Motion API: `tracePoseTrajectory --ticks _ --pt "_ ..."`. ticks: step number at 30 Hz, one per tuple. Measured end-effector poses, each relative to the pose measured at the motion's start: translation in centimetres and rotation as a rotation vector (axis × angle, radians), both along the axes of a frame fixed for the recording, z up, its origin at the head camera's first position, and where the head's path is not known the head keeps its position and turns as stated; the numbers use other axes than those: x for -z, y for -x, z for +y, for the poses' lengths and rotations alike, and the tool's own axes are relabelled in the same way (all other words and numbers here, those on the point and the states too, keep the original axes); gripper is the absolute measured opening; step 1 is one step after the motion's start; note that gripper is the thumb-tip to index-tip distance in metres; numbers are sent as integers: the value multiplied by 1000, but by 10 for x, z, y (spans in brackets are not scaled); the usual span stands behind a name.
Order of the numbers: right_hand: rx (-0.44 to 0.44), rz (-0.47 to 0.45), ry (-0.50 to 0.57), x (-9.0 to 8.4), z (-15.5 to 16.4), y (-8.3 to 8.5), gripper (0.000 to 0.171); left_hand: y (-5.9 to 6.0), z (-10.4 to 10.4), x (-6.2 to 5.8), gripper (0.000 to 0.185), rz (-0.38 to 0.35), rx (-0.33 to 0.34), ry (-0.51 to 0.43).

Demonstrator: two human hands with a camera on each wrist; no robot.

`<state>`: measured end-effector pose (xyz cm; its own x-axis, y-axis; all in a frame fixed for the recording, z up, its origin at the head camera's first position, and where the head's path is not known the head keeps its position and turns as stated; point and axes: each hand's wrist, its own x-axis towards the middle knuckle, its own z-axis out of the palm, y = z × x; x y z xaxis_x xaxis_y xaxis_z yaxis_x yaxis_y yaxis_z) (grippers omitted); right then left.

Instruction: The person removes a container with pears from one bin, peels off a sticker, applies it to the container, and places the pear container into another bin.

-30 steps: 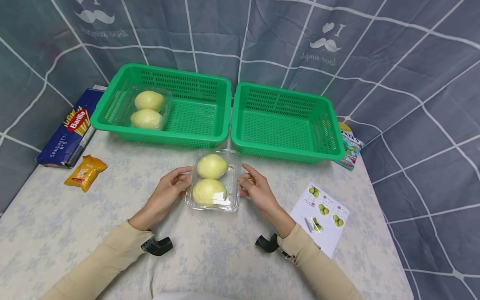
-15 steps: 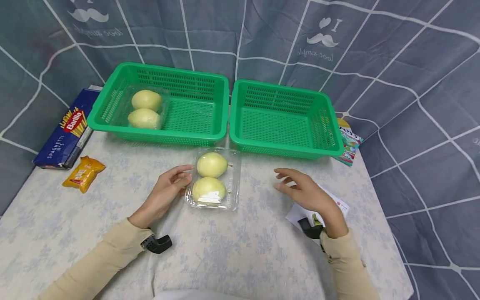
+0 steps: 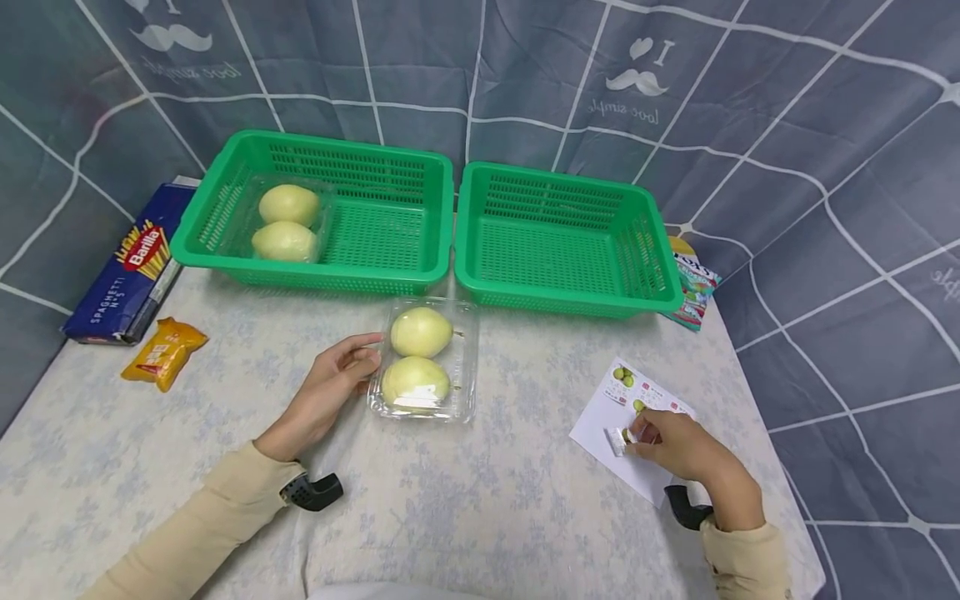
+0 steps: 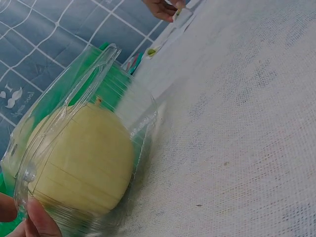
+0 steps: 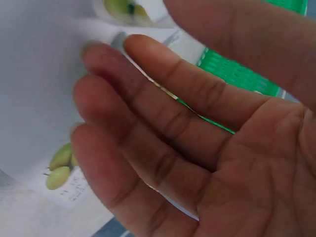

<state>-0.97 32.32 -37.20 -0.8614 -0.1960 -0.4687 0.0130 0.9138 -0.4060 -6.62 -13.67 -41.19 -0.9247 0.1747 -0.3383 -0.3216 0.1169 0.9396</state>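
Two pale yellow fruits in clear plastic clamshell box [image 3: 422, 360], left hand [image 3: 330, 386] pinching its near edge; right hand [image 3: 670, 446], fingers loosely open, touching white sticker sheet [image 3: 632, 433] beneath it

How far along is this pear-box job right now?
Looks done: one clear plastic box of two pale pears lies in the left green basket. In hand: the left hand holds the second clear pear box on the table, while the right hand is at the white sticker sheet, fingers on a sticker. Left: that box is outside both baskets; the right green basket holds nothing.
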Motion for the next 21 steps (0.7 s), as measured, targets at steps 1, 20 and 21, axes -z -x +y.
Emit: tracePoseTrajectory --ticks 1,20,21 --pt "4 7 7 1 0 -1 13 0 0 0 47 -2 0 0" --pt "3 295 189 -22 -44 29 15 -7 7 3 50 -6 16 -40" --pt "19 309 205 -23 -52 34 17 -7 7 2 50 -5 21 -39"
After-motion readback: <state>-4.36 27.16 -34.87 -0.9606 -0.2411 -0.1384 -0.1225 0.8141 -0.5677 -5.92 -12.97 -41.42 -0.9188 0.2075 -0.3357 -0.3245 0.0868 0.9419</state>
